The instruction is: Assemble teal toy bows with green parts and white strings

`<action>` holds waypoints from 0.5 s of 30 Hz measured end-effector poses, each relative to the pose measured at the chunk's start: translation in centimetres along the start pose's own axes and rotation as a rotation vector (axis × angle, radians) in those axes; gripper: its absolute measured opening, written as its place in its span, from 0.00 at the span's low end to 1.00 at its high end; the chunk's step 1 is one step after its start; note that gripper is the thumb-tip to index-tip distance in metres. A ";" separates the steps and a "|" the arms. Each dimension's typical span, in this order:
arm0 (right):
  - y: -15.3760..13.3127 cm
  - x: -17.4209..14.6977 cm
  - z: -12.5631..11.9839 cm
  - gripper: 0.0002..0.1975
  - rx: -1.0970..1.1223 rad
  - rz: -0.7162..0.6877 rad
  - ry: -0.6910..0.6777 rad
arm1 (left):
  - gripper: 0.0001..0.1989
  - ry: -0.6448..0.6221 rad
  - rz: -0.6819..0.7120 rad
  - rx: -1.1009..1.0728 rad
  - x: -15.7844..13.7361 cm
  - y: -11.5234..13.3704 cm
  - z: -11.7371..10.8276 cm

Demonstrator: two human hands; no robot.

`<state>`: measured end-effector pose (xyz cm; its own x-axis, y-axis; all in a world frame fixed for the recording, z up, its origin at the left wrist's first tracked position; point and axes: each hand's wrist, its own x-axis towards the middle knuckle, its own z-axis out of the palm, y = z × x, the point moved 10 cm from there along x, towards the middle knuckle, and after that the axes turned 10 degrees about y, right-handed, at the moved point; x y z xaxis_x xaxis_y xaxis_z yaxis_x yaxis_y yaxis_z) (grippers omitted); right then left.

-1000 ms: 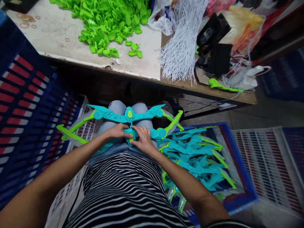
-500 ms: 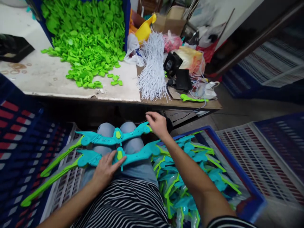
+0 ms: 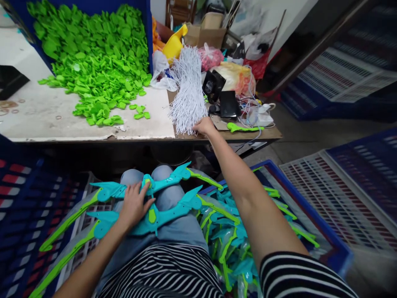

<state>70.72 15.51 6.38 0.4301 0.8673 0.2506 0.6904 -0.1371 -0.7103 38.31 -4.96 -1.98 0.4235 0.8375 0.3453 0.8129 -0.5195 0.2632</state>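
Two turquoise toy bows with lime-green arms lie across my lap, a far bow [image 3: 169,181] and a near bow [image 3: 175,211]. Each has a green piece at its middle. My left hand [image 3: 135,205] rests on the far bow just left of its middle, fingers stretched out and thumb apart, so it is open. On the table's front edge, my right hand [image 3: 204,126] is closed at the lower ends of a bundle of white strings [image 3: 188,93]. Its fingertips pinch among the string ends; how many strings they hold I cannot make out.
A blue bin [image 3: 149,37] spills small green pieces [image 3: 102,78] over the table [image 3: 149,128]. Right of the strings are a black box [image 3: 229,104], cables and a green bow arm [image 3: 243,128]. A blue crate [image 3: 325,248] of bows stands at my right, a slatted crate [image 3: 18,215] at my left.
My right hand has moved from the far bow's right end up and forward to the string ends. My left hand has shifted from the near bow to the far one.
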 end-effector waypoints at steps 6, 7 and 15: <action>3.9 -7.3 -2.1 0.10 0.111 0.267 -0.369 | 0.27 -0.076 -0.015 0.122 0.0 -1.5 0.6; 4.8 -9.7 -2.9 0.11 0.128 0.299 -0.418 | 0.27 -0.081 -0.025 0.141 -0.1 -1.8 0.3; 14.6 -29.1 -12.6 0.14 0.208 0.523 -0.216 | 0.20 0.176 -0.022 -0.096 0.6 2.2 -5.0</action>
<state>75.67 -17.73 -3.02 0.5393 0.7904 -0.2907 0.2814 -0.4945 -0.8224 38.32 -6.43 3.28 0.3228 0.8109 0.4882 0.7756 -0.5222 0.3546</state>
